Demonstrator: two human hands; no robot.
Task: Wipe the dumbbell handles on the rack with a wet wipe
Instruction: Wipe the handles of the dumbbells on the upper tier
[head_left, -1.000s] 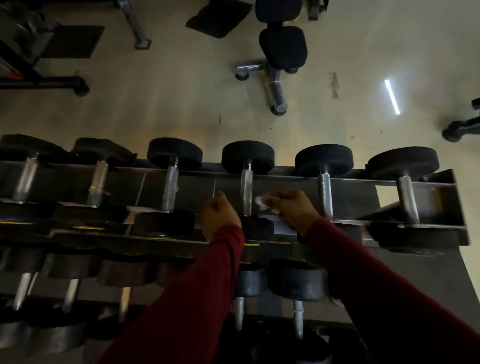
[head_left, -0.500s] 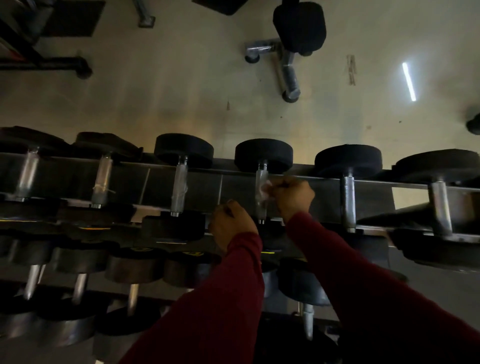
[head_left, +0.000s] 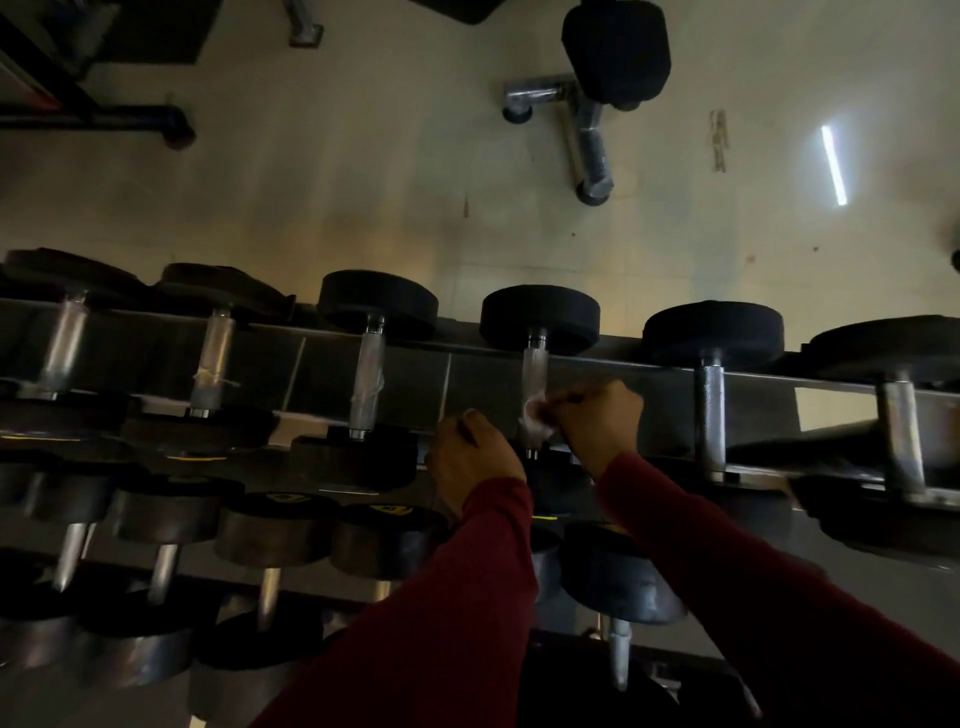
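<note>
The right hand (head_left: 597, 421) pinches a white wet wipe (head_left: 535, 413) against the lower part of a knurled dumbbell handle (head_left: 534, 382), its fingers (head_left: 569, 400) grasping the crumpled wipe where it touches the metal. This handle belongs to the dumbbell whose round black head (head_left: 540, 319) sits on the far side of the top tier of the rack (head_left: 649, 387), fourth from the left end of that tier. The left hand (head_left: 475, 460) is just left of the handle, near its lower end, fingers clenched into a loose fist; whether it grips anything cannot be told in the dim light. Both arms wear dark red sleeves (head_left: 753, 597).

Left of the wiped handle stand three more handles on the same tier, the nearest (head_left: 366, 382) with something pale wrapped at its lower part. Right of it are two thicker handles (head_left: 709, 415). Below the handle, toward the viewer, lower tiers carry more dumbbells with yellow-marked heads (head_left: 387, 540). Beyond the rack, on the pale floor (head_left: 337, 197), stands a bench with a black pad (head_left: 615, 49) and chrome legs.
</note>
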